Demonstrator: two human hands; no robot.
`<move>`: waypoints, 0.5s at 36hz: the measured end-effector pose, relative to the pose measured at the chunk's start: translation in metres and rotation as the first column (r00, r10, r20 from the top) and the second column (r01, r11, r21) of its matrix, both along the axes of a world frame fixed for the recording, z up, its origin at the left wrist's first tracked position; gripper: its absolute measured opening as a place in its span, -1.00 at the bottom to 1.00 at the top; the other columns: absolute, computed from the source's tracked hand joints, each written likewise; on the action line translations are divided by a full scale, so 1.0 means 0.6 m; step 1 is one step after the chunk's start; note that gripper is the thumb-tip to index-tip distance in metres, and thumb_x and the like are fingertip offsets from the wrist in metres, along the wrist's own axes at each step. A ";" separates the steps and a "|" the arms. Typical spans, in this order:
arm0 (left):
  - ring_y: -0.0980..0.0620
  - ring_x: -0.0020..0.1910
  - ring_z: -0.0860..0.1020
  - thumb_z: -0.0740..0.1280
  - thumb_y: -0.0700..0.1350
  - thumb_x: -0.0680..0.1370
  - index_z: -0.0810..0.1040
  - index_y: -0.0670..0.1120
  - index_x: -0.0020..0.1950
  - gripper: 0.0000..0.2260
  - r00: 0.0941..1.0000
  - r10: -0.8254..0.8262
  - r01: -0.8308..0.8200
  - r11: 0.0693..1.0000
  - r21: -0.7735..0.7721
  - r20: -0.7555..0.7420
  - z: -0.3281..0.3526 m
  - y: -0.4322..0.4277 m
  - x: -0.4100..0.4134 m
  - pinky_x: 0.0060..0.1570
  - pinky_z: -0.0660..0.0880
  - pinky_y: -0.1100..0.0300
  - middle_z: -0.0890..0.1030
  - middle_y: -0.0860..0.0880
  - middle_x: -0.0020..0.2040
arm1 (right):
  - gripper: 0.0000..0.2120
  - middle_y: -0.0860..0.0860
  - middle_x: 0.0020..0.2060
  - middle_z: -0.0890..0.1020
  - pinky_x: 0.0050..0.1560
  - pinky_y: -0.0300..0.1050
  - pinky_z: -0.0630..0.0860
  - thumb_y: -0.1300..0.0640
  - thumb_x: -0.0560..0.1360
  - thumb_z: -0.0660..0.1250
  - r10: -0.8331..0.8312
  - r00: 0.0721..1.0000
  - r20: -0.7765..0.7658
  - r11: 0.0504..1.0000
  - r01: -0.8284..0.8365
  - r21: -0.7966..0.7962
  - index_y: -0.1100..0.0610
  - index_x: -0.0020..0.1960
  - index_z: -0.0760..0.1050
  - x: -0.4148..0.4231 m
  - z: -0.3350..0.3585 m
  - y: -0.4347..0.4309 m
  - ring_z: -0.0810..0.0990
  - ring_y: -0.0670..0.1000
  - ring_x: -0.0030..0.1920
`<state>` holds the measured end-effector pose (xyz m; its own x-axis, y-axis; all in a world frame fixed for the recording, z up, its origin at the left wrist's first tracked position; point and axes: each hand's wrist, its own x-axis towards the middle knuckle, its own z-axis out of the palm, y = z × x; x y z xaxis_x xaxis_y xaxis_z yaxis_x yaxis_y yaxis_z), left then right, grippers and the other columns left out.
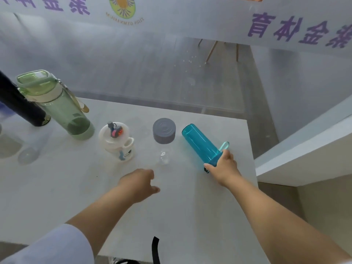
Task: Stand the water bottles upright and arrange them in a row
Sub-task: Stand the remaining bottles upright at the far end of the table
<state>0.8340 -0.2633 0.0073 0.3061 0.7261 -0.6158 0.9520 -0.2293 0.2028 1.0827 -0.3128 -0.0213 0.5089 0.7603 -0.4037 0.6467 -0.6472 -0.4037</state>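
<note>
Strap: a black strap (155,249) lies over the near edge of the white table (57,197), between the two forearms.
Sleeve: a white sleeve (57,246) covers the left upper arm at the lower left corner.
Left hand: the left hand (140,182) hovers low over the middle of the table, palm down, fingers loosely curled and holding nothing. It is just in front of the clear bottle but does not touch it.
Right hand: the right hand (224,166) is closed around the cap end of the blue bottle; the thumb and fingers wrap this end from both sides.
Blue bottle: the blue bottle (200,142) is see-through and tilted, its bottom raised and pointing away to the left, its cap end low near the table. A light blue loop (224,145) stands out beside the hand.
Clear bottle: the clear bottle (163,141) stands upright with a grey lid, between the white bottle and the blue one.
White bottle: the white bottle (118,142) is short and stands upright, with a small grey and pink piece on its lid.
Green bottle: the green bottle (59,105) is tall and stands upright farther to the left, with a pale green handle on top.
Dark bottle: a dark bottle (21,105) stands at the left edge, just beside the green one; its top is out of view.
Background: a frosted glass wall (133,63) with purple letters rises behind the table.
</note>
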 end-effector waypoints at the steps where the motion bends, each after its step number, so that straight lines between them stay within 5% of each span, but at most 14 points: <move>1: -0.01 0.19 0.49 0.32 0.19 0.47 0.40 0.03 0.30 -0.54 1.000 0.003 -0.003 1.000 0.002 -0.005 0.000 -0.001 0.001 0.12 0.44 0.13 0.48 -0.01 0.26 | -0.33 0.12 0.25 0.33 0.23 0.08 0.45 -0.08 0.43 0.39 -0.002 1.000 -0.026 1.000 0.003 0.014 0.16 0.34 0.11 0.002 -0.003 0.000 0.38 0.14 0.24; 10: -0.03 0.19 0.50 0.30 0.19 0.48 0.39 0.02 0.31 -0.54 0.998 -0.047 0.049 0.997 0.053 -0.043 -0.007 -0.004 0.018 0.09 0.43 0.13 0.49 0.00 0.26 | -0.32 0.04 0.11 0.37 0.03 0.03 0.61 -0.10 0.29 0.50 0.041 0.999 -0.025 0.977 -0.035 0.212 0.05 0.23 0.19 0.030 0.012 -0.015 0.49 0.03 0.06; 18: -0.06 0.18 0.51 0.27 0.16 0.51 0.39 -0.01 0.31 -0.57 0.984 -0.161 0.168 0.981 0.100 -0.073 -0.009 -0.007 0.046 0.07 0.44 0.12 0.49 0.00 0.25 | -0.32 0.03 0.16 0.31 0.18 0.07 0.53 -0.10 0.32 0.46 0.056 0.998 0.023 0.918 -0.061 0.391 0.03 0.33 0.25 0.065 0.079 -0.023 0.40 0.04 0.15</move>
<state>0.8619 -0.2673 0.0019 0.3888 0.7312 -0.5605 0.9098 -0.4007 0.1084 1.1216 -0.3265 0.0264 0.4612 0.8851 -0.0629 0.6843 -0.3999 -0.6098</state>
